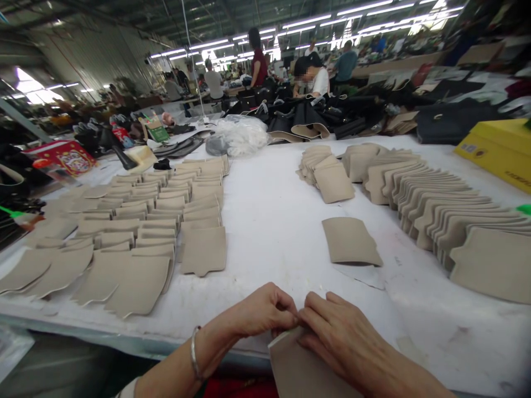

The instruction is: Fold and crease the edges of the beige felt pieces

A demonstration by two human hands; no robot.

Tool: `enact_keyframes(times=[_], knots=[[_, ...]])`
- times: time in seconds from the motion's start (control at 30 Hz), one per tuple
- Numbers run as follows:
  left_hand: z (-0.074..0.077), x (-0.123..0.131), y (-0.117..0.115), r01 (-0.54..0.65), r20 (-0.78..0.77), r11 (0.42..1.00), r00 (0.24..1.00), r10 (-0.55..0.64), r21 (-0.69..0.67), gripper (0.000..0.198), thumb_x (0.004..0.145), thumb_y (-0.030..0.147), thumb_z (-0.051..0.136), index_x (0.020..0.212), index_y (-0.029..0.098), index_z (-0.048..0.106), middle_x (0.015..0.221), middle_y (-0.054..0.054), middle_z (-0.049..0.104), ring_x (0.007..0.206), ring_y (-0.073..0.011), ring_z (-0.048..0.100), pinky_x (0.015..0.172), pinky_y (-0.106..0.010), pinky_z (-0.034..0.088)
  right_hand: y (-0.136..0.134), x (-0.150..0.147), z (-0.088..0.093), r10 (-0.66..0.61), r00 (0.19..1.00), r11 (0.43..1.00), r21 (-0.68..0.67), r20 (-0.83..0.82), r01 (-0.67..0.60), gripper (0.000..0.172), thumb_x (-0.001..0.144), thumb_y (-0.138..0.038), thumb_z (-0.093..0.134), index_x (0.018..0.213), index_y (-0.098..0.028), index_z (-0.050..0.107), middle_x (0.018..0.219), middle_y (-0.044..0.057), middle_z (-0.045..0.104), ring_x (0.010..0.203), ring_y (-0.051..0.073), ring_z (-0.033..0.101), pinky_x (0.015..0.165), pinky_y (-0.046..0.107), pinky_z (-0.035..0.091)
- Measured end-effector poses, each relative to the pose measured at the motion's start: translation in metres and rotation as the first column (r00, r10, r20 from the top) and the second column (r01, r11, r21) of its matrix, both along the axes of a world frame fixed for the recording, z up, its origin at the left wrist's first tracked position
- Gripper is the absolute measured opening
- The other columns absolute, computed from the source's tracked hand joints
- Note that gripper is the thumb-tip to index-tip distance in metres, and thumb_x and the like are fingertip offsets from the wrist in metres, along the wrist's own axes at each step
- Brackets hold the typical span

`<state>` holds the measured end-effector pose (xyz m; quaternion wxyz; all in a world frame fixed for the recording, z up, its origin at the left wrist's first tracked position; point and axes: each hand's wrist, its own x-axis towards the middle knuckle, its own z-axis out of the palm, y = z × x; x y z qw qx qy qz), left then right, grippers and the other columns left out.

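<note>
A beige leather-like panel [305, 367] hangs at the table's near edge, its top edge between my two hands. My left hand [267, 309], with a silver bangle on the wrist, is closed in a pinch at the panel's upper corner. Beside it, my right hand [336, 326] grips the same panel, fingers bent over its top edge. The fingertips of both hands meet there, and what lies between them is hidden. A single loose beige panel [352, 241] rests on the white table ahead of my right hand.
Overlapping rows of beige panels [141, 221] cover the left side of the table [265, 221]. A long fanned row [440, 199] runs along the right. Further back are clear plastic bags [240, 132], black bag pieces [307, 119] and a yellow box [498, 149]. Several people work beyond.
</note>
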<state>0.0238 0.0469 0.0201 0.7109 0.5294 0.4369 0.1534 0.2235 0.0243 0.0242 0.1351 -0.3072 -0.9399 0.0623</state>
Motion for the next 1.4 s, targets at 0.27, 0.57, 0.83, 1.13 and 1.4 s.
enact_keyframes(times=[0.27,0.57,0.83,1.13,1.4], knots=[[-0.002,0.001,-0.003,0.054,-0.063,0.998,0.997,-0.052,0.021,0.009,0.060,0.023,0.054,0.057,0.015,0.056,0.047,0.006,0.043,0.046,-0.0082,0.037,0.045,-0.021,0.028,-0.005,0.002,-0.007,0.022,0.998,0.999,-0.022,-0.051,-0.023,0.022,0.076,-0.003,0.070,0.081,-0.020,0.057,0.078,0.001,0.059,0.065,0.020,0.052,0.060,0.033,0.035],[0.001,0.006,-0.001,0.142,-0.240,0.975,0.966,-0.098,0.173,0.007,0.060,0.020,0.052,0.056,0.016,0.056,0.049,0.007,0.036,0.052,-0.0094,0.032,0.047,-0.023,0.021,0.001,-0.003,0.000,-0.035,0.999,0.977,-0.209,0.031,0.040,0.019,0.078,-0.008,0.072,0.079,-0.020,0.058,0.082,0.001,0.061,0.070,0.021,0.054,0.061,0.032,0.036],[0.023,-0.004,0.029,0.255,-0.385,0.901,0.916,-0.109,0.351,0.012,0.062,0.008,0.051,0.057,0.015,0.060,0.048,0.007,0.038,0.053,-0.0097,0.034,0.053,-0.024,0.022,-0.013,0.000,0.055,0.059,0.998,0.916,-0.399,0.023,-0.045,0.022,0.078,-0.010,0.075,0.079,-0.023,0.058,0.089,0.000,0.062,0.076,0.020,0.058,0.068,0.032,0.047],[0.002,-0.009,0.008,0.306,-0.149,0.922,0.949,-0.277,0.238,0.026,0.083,0.029,0.054,0.063,0.014,0.057,0.056,0.006,0.035,0.054,-0.0085,0.031,0.049,-0.021,0.024,-0.015,0.003,0.026,-0.146,0.971,0.817,-0.576,-0.189,0.011,0.021,0.088,-0.001,0.052,0.086,-0.022,0.049,0.101,0.003,0.058,0.095,0.021,0.054,0.083,0.035,0.046],[0.001,-0.023,-0.049,-0.074,0.065,0.996,0.995,0.070,0.057,0.045,0.076,0.032,0.073,0.116,0.015,0.062,0.091,-0.003,0.060,0.081,-0.0156,0.052,0.070,-0.023,0.040,-0.019,0.006,-0.017,-0.249,0.941,0.777,-0.628,-0.227,0.054,0.015,0.095,-0.015,0.037,0.084,-0.021,0.044,0.088,0.006,0.054,0.081,0.025,0.048,0.071,0.040,0.040]])
